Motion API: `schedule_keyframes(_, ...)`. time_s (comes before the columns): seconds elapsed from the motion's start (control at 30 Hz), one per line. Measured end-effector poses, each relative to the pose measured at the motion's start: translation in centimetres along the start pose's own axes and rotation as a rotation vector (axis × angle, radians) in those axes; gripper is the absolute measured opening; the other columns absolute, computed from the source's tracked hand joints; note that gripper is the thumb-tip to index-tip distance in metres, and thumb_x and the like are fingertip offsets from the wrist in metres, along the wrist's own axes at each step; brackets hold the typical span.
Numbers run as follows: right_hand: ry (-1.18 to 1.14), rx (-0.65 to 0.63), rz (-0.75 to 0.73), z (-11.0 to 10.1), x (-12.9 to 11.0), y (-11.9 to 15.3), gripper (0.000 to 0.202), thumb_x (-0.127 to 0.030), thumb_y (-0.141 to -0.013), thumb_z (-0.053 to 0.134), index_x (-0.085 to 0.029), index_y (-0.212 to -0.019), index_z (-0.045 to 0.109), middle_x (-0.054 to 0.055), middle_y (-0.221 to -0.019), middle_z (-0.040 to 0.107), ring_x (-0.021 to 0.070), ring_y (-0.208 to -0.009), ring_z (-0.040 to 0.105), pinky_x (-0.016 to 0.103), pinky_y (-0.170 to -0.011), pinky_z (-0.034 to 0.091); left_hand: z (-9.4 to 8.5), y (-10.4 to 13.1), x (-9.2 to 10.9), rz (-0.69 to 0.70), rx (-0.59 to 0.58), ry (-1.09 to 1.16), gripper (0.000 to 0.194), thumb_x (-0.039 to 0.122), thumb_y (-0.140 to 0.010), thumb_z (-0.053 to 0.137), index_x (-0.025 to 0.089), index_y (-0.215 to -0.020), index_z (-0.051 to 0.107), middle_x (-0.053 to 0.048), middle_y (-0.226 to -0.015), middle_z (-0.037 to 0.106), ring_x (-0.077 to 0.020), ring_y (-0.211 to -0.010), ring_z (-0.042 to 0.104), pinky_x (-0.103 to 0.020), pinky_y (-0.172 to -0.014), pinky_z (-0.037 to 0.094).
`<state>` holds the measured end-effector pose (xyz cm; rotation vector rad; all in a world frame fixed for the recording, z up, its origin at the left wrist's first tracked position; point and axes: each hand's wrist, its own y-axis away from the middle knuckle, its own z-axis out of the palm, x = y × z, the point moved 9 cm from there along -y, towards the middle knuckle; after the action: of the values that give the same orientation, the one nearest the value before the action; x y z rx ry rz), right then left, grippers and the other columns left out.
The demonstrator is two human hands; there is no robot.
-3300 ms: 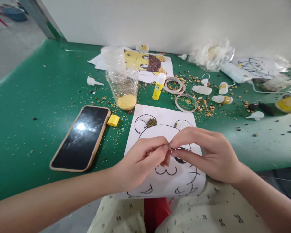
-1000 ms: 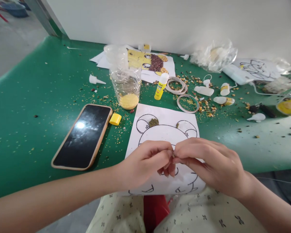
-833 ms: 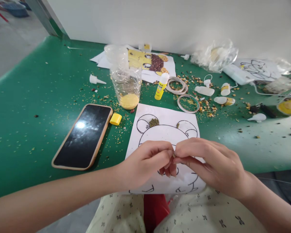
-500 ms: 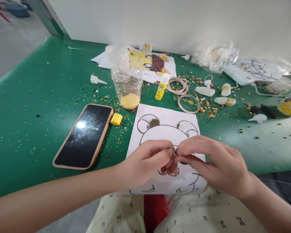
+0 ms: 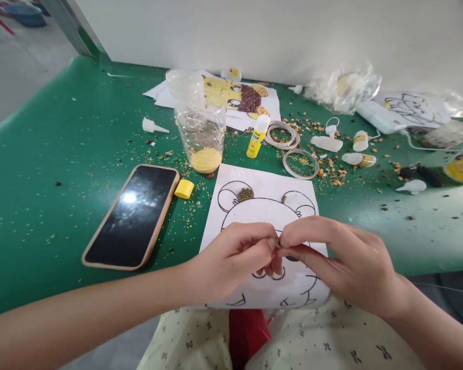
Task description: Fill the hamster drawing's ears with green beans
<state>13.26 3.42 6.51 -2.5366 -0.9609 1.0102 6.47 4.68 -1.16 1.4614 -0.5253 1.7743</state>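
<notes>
Over a sheet of paper with a bear line drawing (image 5: 262,185), my two hands meet fingertip to fingertip. My left hand (image 5: 239,259) is closed, thumb pressed to its index finger. My right hand (image 5: 339,262) pinches between thumb and forefinger, touching the left fingertips. Something tiny and dark shows between them, too small to name. Small green beans (image 5: 246,193) cover part of the bear's left ear. A whitish patch, likely wet or shiny, with a few green beans, lies in the right ear (image 5: 293,199). The hands hide much of the bear's face.
Left of the paper lie a phone (image 5: 133,216) and a yellow cap (image 5: 184,189). Behind stand a plastic cup of yellow grains (image 5: 206,159) and a glue stick (image 5: 257,136). Tape rolls (image 5: 300,164), small glue bottles (image 5: 358,160) and scattered seeds lie to the right.
Both hands stay joined at nearly the same spot, with only slight finger movement. The view has shifted very slightly; the things on the table are unmoved.
</notes>
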Motion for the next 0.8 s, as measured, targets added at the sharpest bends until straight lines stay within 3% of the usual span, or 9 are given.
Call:
schedule_keyframes(0.33, -0.054, 0.087, 0.070, -0.8, 0.7, 0.1, 0.024, -0.005, -0.078, 0.059, -0.021, -0.094, 0.052, -0.001, -0.079, 0.067, 0.0115, -0.072, 0.065, 0.021, -0.063, 0.053, -0.5, -0.1, 0.9, 0.078, 0.041, -0.128, 0.027, 0.022, -0.092, 0.034, 0.014, -0.076, 0.054, 0.000, -0.073, 0.055, -0.0100, -0.071, 0.053, -0.022, -0.068, 0.042)
schedule_keyframes(0.57, -0.183, 0.036, 0.084, -0.7, 1.1, 0.1, 0.025, -0.001, -0.077, 0.056, -0.021, -0.092, 0.052, -0.001, -0.080, 0.064, 0.0120, -0.074, 0.063, 0.024, -0.065, 0.052, -0.4, 0.1, 0.8, 0.090, 0.035, -0.264, 0.024, 0.019, -0.092, 0.033, 0.016, -0.077, 0.052, 0.001, -0.073, 0.053, -0.0097, -0.071, 0.050, -0.021, -0.064, 0.040)
schedule_keyframes(0.8, -0.209, -0.073, -0.013, 0.3, 0.3, 0.1, 0.028, 0.005, -0.077, 0.049, -0.018, -0.092, 0.050, -0.001, -0.081, 0.061, 0.0101, -0.077, 0.057, 0.024, -0.069, 0.049, -0.4, 0.5, 1.0, 0.123, 0.037, -0.403, 0.021, 0.018, -0.088, 0.037, 0.015, -0.073, 0.051, 0.002, -0.069, 0.053, -0.0085, -0.066, 0.048, -0.020, -0.058, 0.037)
